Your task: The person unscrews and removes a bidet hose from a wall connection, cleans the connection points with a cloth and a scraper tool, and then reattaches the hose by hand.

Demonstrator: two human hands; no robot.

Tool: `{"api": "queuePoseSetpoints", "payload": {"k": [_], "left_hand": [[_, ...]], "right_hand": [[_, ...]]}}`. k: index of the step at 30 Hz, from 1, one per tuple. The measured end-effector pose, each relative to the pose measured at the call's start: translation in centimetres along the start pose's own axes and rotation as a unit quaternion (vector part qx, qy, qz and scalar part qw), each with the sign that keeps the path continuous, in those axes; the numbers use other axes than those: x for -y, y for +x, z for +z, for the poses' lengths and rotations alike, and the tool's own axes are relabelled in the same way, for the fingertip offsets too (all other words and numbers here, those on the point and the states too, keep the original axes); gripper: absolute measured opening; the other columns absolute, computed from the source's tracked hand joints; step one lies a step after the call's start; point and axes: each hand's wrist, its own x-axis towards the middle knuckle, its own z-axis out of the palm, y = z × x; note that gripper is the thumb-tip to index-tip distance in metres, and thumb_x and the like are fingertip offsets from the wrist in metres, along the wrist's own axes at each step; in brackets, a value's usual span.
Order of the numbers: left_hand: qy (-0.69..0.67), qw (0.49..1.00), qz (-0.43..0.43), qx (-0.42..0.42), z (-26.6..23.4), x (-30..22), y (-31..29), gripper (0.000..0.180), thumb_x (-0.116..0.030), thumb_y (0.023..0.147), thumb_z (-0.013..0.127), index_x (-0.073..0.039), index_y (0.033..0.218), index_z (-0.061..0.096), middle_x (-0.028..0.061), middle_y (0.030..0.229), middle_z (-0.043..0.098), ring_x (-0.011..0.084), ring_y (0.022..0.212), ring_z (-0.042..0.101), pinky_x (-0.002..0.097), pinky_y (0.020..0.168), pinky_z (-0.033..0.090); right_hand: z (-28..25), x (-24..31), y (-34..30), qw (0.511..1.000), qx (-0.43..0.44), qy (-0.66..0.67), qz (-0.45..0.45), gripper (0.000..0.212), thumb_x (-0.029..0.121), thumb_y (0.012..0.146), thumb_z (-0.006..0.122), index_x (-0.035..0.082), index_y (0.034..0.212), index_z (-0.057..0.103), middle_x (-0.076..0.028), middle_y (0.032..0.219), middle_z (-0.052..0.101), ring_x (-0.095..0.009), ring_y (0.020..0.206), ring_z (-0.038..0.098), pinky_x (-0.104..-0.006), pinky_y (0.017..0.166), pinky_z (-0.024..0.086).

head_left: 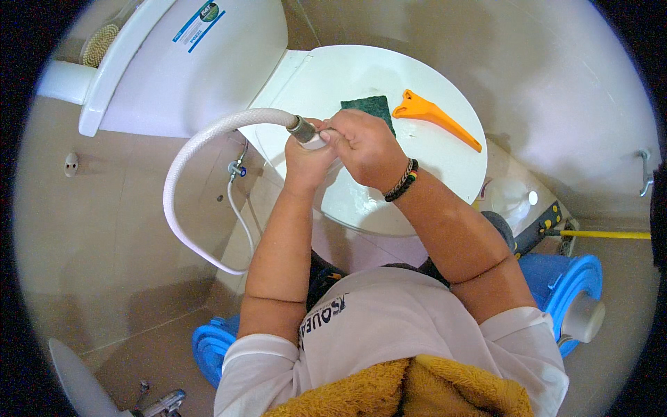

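A white braided hose point(182, 160) arches up from the left and ends in a metal connector point(302, 130). Just beyond the connector is a white fitting point(317, 141), mostly covered by my fingers. My left hand point(306, 163) is wrapped round this fitting from below. My right hand point(368, 142) closes on it from the right, thumb pressed against it. Both hands are above a closed white toilet lid point(445, 174) with wet patches. A dark green scouring pad point(368, 106) lies behind my right hand, partly hidden by it. To its right is an orange plastic tool point(434, 117) with a flared end.
The white toilet tank point(222, 76) stands at the back left. Below it is a wall valve point(237, 169) with a thin hose. Blue buckets point(556, 278) flank me. A yellow pole point(604, 234) and a clear container point(511, 201) are at the right.
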Motion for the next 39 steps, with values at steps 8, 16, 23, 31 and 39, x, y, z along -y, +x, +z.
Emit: {"api": "queuePoseSetpoints", "payload": {"k": [8,16,23,31,39], "left_hand": [[-0.043,0.999,0.006,-0.001,0.0,0.9,0.0,0.031,-0.012,0.059,0.065,-0.002,0.082,0.047,0.0059,0.077,0.054,0.0120,0.071,0.051,0.0253,0.067,0.042],[-0.011,1.000,-0.023,-0.018,0.6,-0.2,0.0,0.032,-0.013,0.058,0.067,-0.002,0.082,0.048,0.0059,0.078,0.055,0.0121,0.073,0.051,0.0256,0.067,0.041],[-0.033,0.999,-0.010,-0.001,0.4,-0.1,-0.1,0.034,-0.015,0.059,0.068,-0.002,0.083,0.047,0.0047,0.077,0.055,0.0110,0.070,0.051,0.0244,0.064,0.042],[-0.024,0.999,-0.007,-0.020,0.5,0.0,-0.1,0.031,-0.012,0.060,0.066,-0.002,0.082,0.047,0.0048,0.077,0.055,0.0111,0.071,0.052,0.0245,0.064,0.042],[-0.029,0.998,0.037,-0.034,0.5,0.4,-0.3,0.026,-0.010,0.062,0.063,-0.003,0.081,0.048,0.0048,0.076,0.055,0.0121,0.070,0.052,0.0250,0.065,0.043]], "right_hand": [[-0.2,0.1,-0.2,0.999,0.019,-0.015,0.026,0.011,0.008,0.073,0.049,0.000,0.079,0.053,-0.014,0.068,0.051,-0.029,0.064,0.049,-0.0344,0.058,0.040],[0.4,-0.6,0.1,0.995,-0.026,-0.030,0.088,0.010,0.009,0.072,0.049,0.000,0.074,0.053,-0.014,0.065,0.049,-0.029,0.061,0.048,-0.0342,0.057,0.039],[-0.9,-0.3,0.2,0.984,0.059,0.087,0.144,0.015,0.016,0.074,0.045,0.001,0.071,0.048,-0.017,0.064,0.048,-0.034,0.063,0.047,-0.0421,0.057,0.038],[-0.7,0.6,0.2,0.997,0.036,0.006,0.067,0.012,0.010,0.073,0.048,-0.001,0.077,0.052,-0.015,0.067,0.049,-0.029,0.064,0.049,-0.0345,0.057,0.039],[-0.2,0.6,-0.4,1.000,0.009,-0.026,-0.011,0.015,0.008,0.074,0.047,-0.003,0.082,0.051,-0.017,0.072,0.051,-0.031,0.068,0.050,-0.0354,0.061,0.042]]}}
